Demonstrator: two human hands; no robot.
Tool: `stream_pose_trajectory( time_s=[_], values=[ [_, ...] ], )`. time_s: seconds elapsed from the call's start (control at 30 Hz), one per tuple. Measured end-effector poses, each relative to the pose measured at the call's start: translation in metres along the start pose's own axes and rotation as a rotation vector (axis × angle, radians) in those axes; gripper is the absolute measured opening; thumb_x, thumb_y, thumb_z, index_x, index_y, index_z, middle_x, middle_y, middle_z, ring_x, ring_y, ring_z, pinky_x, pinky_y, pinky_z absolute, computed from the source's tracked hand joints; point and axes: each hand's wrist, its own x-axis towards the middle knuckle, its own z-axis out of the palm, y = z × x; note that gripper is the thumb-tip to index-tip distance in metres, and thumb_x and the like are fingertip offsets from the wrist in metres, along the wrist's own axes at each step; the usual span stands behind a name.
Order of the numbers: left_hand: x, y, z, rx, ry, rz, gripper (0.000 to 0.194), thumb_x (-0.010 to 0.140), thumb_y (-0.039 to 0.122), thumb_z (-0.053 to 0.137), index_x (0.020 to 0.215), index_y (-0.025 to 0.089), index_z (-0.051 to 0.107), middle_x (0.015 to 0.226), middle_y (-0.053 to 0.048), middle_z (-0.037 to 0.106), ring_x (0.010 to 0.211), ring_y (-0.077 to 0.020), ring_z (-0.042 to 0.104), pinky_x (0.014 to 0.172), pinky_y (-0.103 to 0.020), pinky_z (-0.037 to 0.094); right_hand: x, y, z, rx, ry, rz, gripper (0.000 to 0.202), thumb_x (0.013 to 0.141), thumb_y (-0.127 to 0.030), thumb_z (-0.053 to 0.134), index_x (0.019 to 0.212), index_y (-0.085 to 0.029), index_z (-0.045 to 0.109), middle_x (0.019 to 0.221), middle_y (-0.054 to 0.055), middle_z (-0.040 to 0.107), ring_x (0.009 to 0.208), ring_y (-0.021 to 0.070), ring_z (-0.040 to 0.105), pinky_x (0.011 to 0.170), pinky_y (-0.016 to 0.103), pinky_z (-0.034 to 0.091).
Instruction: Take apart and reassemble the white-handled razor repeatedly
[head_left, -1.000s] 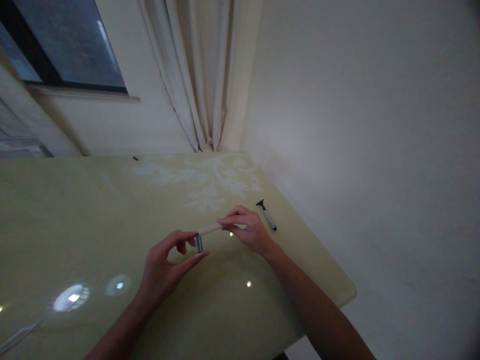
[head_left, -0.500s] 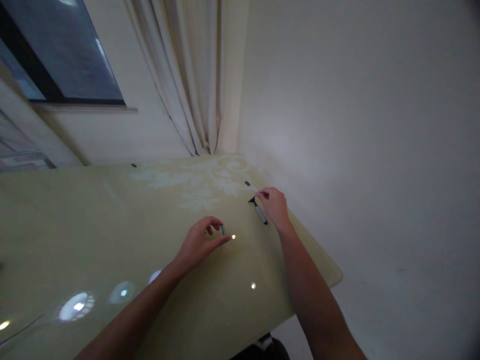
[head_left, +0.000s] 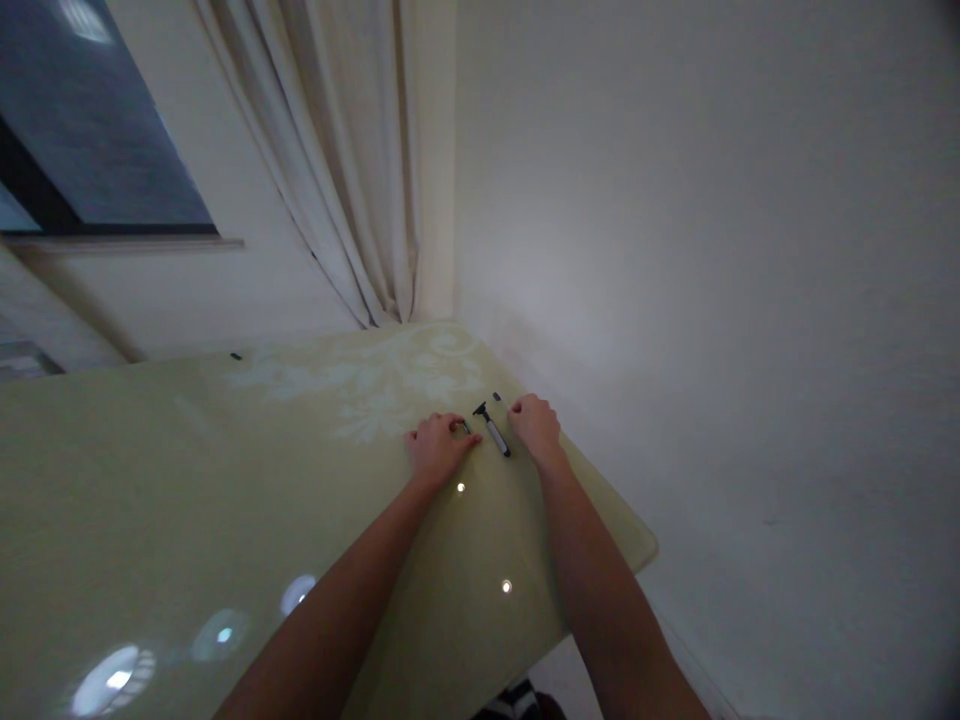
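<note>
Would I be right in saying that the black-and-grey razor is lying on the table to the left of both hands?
Not quite: the black-and-grey razor is lying on the table, but between the left hand and the right hand, as the head view shows.

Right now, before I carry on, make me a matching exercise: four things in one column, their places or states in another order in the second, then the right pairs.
Things:
1. Grey-handled razor
2. Left hand
3. Right hand
4. Tiny black item

Places or states:
A. Pinches a small flat piece
B. Near the far edge of the table, below the window
C. Holds a slender item with a dark end
D. Lies between the two hands

Right pairs: 1-D, 2-A, 3-C, 4-B
</note>
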Motion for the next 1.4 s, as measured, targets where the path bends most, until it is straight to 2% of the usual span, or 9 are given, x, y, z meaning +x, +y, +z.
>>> stream_pose_trajectory(
  time_s=[0.17,0.4,0.63,0.8,0.97,1.4],
  values=[
    [-0.007,-0.007,-0.002,0.048,-0.01,0.049,0.041,0.087,0.051,0.073,0.121,0.028,0.076,0.118,-0.01,0.075,0.116,-0.0304,0.064,0.101,-0.045,0.041,-0.001,0.0,-0.001,0.007,-0.012,0.013,0.021,0.093,-0.024,0.064,0.107,-0.02,0.08,0.115,0.017,0.076,0.106,0.0307,0.074,0.084,0.034,0.056],
    [-0.008,-0.008,-0.002,0.065,-0.005,0.077,0.035,0.092,0.046,0.067,0.12,0.027,0.076,0.117,-0.011,0.074,0.115,-0.031,0.064,0.099,-0.046,0.041,0.0,0.001,0.0,0.022,-0.015,0.004,0.021,0.094,-0.027,0.065,0.106,-0.019,0.079,0.113,0.017,0.076,0.104,0.0299,0.074,0.081,0.033,0.055],
    [-0.014,-0.018,-0.005,0.051,-0.016,0.119,0.038,0.095,0.044,0.064,0.124,0.021,0.074,0.114,-0.011,0.073,0.11,-0.0267,0.066,0.095,-0.038,0.044,0.0,0.002,0.001,0.028,-0.009,-0.007,0.02,0.093,-0.027,0.066,0.106,-0.019,0.079,0.112,0.017,0.077,0.103,0.0295,0.075,0.082,0.033,0.054],
    [-0.015,-0.017,-0.004,0.066,-0.011,0.129,0.037,0.096,0.043,0.063,0.122,0.02,0.074,0.116,-0.012,0.073,0.112,-0.0284,0.065,0.095,-0.04,0.044,0.001,0.001,0.003,0.031,-0.011,-0.005,0.019,0.093,-0.025,0.064,0.105,-0.02,0.078,0.111,0.016,0.077,0.103,0.0299,0.075,0.081,0.033,0.054],
    [-0.017,-0.014,-0.004,0.086,-0.005,0.139,0.042,0.092,0.05,0.066,0.124,0.023,0.073,0.117,-0.012,0.071,0.115,-0.0308,0.063,0.099,-0.042,0.042,0.001,0.002,0.003,0.033,-0.011,-0.012,0.019,0.093,-0.026,0.065,0.104,-0.019,0.078,0.111,0.017,0.077,0.102,0.0292,0.074,0.081,0.033,0.054],
    [-0.018,-0.013,-0.002,0.05,0.011,0.131,0.035,0.091,0.04,0.065,0.12,0.024,0.075,0.115,-0.012,0.07,0.114,-0.0318,0.062,0.102,-0.045,0.042,0.001,0.003,0.005,0.03,0.002,-0.02,0.017,0.093,-0.027,0.065,0.101,-0.02,0.078,0.109,0.015,0.078,0.099,0.0277,0.074,0.077,0.031,0.052]
  ],
)
